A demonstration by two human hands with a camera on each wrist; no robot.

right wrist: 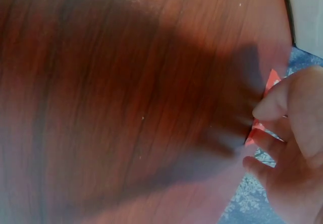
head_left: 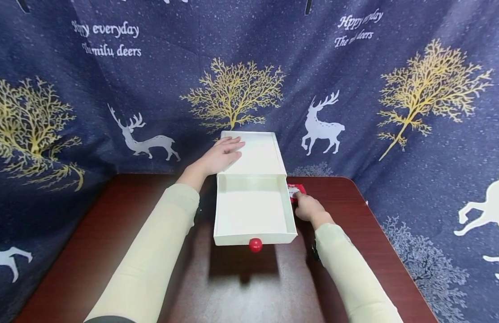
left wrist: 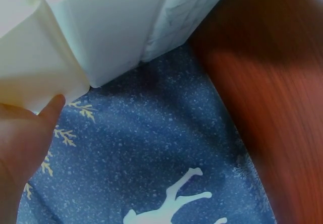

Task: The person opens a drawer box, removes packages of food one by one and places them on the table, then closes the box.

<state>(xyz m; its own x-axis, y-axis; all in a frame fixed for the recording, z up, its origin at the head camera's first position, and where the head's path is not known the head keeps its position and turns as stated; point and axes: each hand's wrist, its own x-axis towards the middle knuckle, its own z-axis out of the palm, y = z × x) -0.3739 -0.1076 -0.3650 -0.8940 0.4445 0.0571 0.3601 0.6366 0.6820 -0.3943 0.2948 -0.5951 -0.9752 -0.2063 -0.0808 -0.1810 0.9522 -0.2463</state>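
Note:
A white box (head_left: pixel 255 154) stands at the back of the table, its drawer (head_left: pixel 249 211) pulled out toward me with nothing inside. At the drawer's front is a round red knob (head_left: pixel 255 245). My left hand (head_left: pixel 223 156) rests on the box's top, fingers spread along its left side; the left wrist view shows the thumb of this hand (left wrist: pixel 22 138) against the box. Right of the drawer, my right hand (head_left: pixel 307 207) pinches a small red and white packet (head_left: pixel 294 190). In the right wrist view the thumb and fingers cover most of the red packet (right wrist: pixel 272 80).
The dark reddish wooden table (head_left: pixel 124 233) extends on both sides of the box and in front of it. A dark blue cloth (head_left: pixel 249 40) with deer and golden trees hangs behind the table and along its sides.

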